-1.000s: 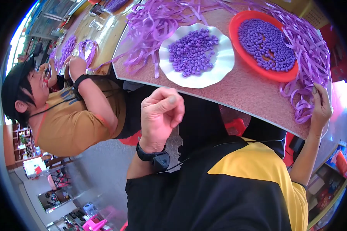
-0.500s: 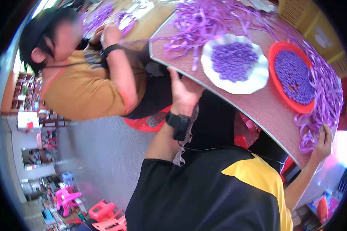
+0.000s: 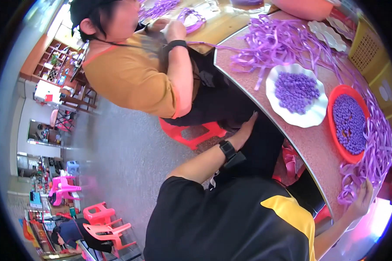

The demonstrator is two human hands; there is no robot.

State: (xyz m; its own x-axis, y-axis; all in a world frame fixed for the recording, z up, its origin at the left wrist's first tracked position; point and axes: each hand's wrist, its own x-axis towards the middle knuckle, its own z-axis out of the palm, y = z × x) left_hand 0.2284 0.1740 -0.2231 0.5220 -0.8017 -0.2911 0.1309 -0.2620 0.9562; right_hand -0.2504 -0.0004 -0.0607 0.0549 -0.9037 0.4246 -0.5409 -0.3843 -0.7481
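Observation:
At the table's near right corner, my right hand [image 3: 360,201] is closed on the loose end of a heap of shiny purple ribbons [image 3: 379,143]; its fingertips are partly lost among the strands. My left hand [image 3: 245,130] lies low beside the table edge, against my dark trousers, its fingers stretched out and nothing visible in it. On the pinkish table [image 3: 307,143], a red round tray [image 3: 333,122] holds many small purple beads [image 3: 349,124]. Left of it, a white scalloped plate [image 3: 301,122] carries more purple beads [image 3: 294,91].
Another purple ribbon pile [image 3: 283,43] spreads over the table's far side. Yellow plastic crates [image 3: 370,56] stand at the right back. A co-worker in a brown shirt [image 3: 130,80] sits at left on a red stool [image 3: 196,135], hands at a ribbon. Red chairs [image 3: 109,235] stand lower left.
My view has shifted, so the table things sit lower and further right. My left hand has dropped from the table edge to my trousers. My right hand stays at the ribbons.

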